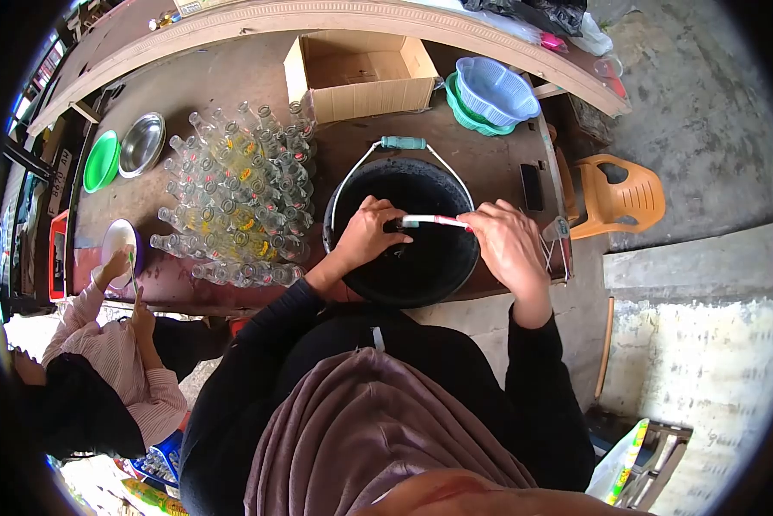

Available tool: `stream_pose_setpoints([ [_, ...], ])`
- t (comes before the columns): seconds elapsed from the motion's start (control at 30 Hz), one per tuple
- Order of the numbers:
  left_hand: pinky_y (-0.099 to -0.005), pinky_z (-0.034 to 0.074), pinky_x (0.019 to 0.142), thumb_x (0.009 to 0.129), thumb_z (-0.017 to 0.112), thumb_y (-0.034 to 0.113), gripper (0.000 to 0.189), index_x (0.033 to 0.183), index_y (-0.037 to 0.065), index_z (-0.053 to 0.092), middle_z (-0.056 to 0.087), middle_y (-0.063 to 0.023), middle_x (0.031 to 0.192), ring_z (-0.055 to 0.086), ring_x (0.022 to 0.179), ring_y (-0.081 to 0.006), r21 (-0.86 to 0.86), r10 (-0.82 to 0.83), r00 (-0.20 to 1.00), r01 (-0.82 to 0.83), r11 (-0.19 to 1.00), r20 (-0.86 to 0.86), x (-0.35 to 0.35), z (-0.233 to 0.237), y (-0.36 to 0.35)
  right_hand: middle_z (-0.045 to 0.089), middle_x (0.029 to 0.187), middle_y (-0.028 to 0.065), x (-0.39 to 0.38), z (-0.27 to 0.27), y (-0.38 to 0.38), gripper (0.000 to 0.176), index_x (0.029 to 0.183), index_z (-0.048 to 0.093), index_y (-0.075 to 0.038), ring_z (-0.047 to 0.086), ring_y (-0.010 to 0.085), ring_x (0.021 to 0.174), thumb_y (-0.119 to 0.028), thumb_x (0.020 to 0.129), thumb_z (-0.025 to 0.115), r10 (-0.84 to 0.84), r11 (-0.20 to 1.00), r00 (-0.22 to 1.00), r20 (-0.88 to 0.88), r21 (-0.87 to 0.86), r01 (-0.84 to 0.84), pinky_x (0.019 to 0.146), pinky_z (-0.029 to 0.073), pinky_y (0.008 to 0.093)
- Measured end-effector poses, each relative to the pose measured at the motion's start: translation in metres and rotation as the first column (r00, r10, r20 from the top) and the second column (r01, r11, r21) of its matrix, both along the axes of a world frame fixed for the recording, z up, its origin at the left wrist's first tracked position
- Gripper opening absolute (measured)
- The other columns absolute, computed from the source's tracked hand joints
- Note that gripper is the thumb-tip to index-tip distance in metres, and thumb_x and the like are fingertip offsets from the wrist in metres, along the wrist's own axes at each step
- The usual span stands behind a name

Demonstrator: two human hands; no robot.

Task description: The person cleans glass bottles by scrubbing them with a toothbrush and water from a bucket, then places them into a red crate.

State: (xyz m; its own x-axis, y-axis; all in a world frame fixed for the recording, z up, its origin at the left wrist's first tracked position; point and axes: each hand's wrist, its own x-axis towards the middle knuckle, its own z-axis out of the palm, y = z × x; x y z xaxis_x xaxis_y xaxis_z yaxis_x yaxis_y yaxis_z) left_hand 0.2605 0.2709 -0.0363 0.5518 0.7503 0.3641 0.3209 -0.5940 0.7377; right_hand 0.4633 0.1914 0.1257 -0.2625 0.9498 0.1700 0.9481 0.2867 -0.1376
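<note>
Over a black bucket (339, 275) with a white wire handle and a green grip (403, 143), both my hands are close together. A slim white-and-red stick (438, 220), shaped like a toothbrush, spans the gap between them. My right hand (509, 249) pinches its right end. Closed fingers of my left hand (368, 234) are at the stick's pale other end, around a small dark thing that I cannot make out. The bucket's inside is dark, so its contents are hard to see. Left of the bucket stand many clear glass bottles (240, 185), packed together.
Behind the bottles is an open cardboard box (365, 99). Blue and green plastic basins (496, 90), a phone (532, 187), a steel bowl (142, 144) and a green bowl (103, 161) lie on the table. At left, another person (120, 357) works over a purple-rimmed bowl (122, 249). An orange chair (619, 198) stands right.
</note>
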Motion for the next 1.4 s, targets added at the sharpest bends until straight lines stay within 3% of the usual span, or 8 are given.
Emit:
stream_pose_setpoints([
  [0.27, -0.0371, 0.046, 0.085, 0.064, 0.082, 0.026, 0.04, 0.096, 0.005, 0.07, 0.063, -0.0087, 0.09, 0.054, 0.089, -0.0276, -0.02, -0.082, 0.989, 0.08, 0.997, -0.12, 0.005, 0.0, -0.002, 0.063, 0.074, 0.0078, -0.021, -0.013, 0.046, 0.003, 0.078, 0.067, -0.002, 0.063, 0.0218, 0.071, -0.005, 0.077, 0.068, 0.238, 0.971, 0.967, 0.093, -0.049, -0.234, 0.066, 0.051, 0.0361],
  [0.43, -0.0382, 0.048, 0.082, 0.067, 0.081, 0.023, 0.039, 0.097, 0.002, 0.067, 0.065, -0.0103, 0.091, 0.058, 0.085, -0.0285, -0.146, 0.005, 1.0, -0.007, 0.989, -0.011, 0.002, 0.004, 0.006, 0.065, 0.067, 0.0049, -0.021, -0.069, 0.086, 0.021, 0.081, 0.059, 0.0, 0.061, 0.0096, 0.059, -0.017, 0.087, 0.069, -0.223, 0.835, 0.583, -0.781, -0.462, -0.299, 0.053, 0.05, 0.024],
  [0.67, -0.0389, 0.049, 0.082, 0.077, 0.073, 0.012, 0.035, 0.109, 0.001, 0.063, 0.065, -0.0165, 0.101, 0.06, 0.089, -0.0325, -0.15, 0.0, 0.998, 0.01, 0.989, 0.068, 0.002, -0.005, 0.008, 0.059, 0.06, 0.007, -0.02, -0.12, 0.095, 0.042, 0.074, 0.056, 0.0, 0.056, 0.013, 0.053, -0.036, 0.097, 0.055, -0.231, 0.934, 0.279, -0.932, -0.132, 0.332, 0.05, 0.043, 0.0299],
  [0.77, -0.0381, 0.048, 0.085, 0.08, 0.072, 0.015, 0.036, 0.11, 0.0, 0.061, 0.063, -0.0177, 0.103, 0.062, 0.095, -0.0336, -0.236, -0.057, 0.985, 0.095, 0.967, 0.164, 0.003, -0.014, 0.006, 0.06, 0.059, 0.0081, -0.038, -0.134, 0.088, 0.043, 0.078, 0.059, 0.0, 0.057, 0.0142, 0.055, -0.037, 0.098, 0.051, -0.299, 0.948, 0.631, -0.716, -0.301, 0.107, 0.053, 0.044, 0.0319],
  [0.9, -0.038, 0.048, 0.085, 0.08, 0.073, 0.015, 0.035, 0.108, -0.002, 0.06, 0.063, -0.018, 0.102, 0.063, 0.097, -0.0327, -0.405, -0.024, 0.968, 0.127, 0.905, 0.25, 0.003, -0.008, 0.004, 0.057, 0.059, 0.0036, -0.023, -0.113, 0.096, 0.043, 0.077, 0.059, 0.0, 0.054, 0.012, 0.054, -0.035, 0.099, 0.05, -0.297, 0.906, 0.182, -0.938, -0.216, 0.363, 0.053, 0.043, 0.029],
  [1.07, -0.0361, 0.049, 0.084, 0.081, 0.073, 0.014, 0.039, 0.113, -0.001, 0.057, 0.063, -0.0145, 0.106, 0.063, 0.097, -0.0302, -0.33, -0.086, 0.986, 0.129, 0.935, 0.142, -0.001, -0.012, 0.01, 0.059, 0.06, 0.0064, -0.037, -0.133, 0.096, 0.044, 0.075, 0.058, 0.0, 0.056, 0.0131, 0.054, -0.036, 0.099, 0.049, -0.267, 0.96, 0.639, -0.722, -0.258, 0.109, 0.053, 0.043, 0.0313],
  [1.2, -0.0358, 0.049, 0.083, 0.083, 0.071, 0.013, 0.035, 0.112, -0.001, 0.057, 0.064, -0.0145, 0.1, 0.064, 0.094, -0.0282, -0.516, -0.031, 0.943, 0.21, 0.83, 0.332, 0.001, -0.013, 0.006, 0.054, 0.056, 0.0027, -0.028, -0.108, 0.101, 0.045, 0.074, 0.056, -0.002, 0.053, 0.0126, 0.052, -0.04, 0.099, 0.049, -0.269, 0.929, 0.264, -0.926, -0.178, 0.323, 0.052, 0.043, 0.0289],
  [1.4, -0.0348, 0.048, 0.086, 0.085, 0.069, 0.013, 0.037, 0.118, 0.001, 0.055, 0.065, -0.0134, 0.105, 0.062, 0.102, -0.0217, -0.384, -0.139, 0.97, 0.207, 0.9, 0.199, -0.003, -0.01, 0.01, 0.055, 0.057, 0.0046, -0.041, -0.134, 0.101, 0.043, 0.075, 0.057, -0.002, 0.054, 0.0132, 0.054, -0.036, 0.099, 0.049, -0.318, 0.94, 0.53, -0.786, -0.332, 0.072, 0.052, 0.042, 0.0303],
])
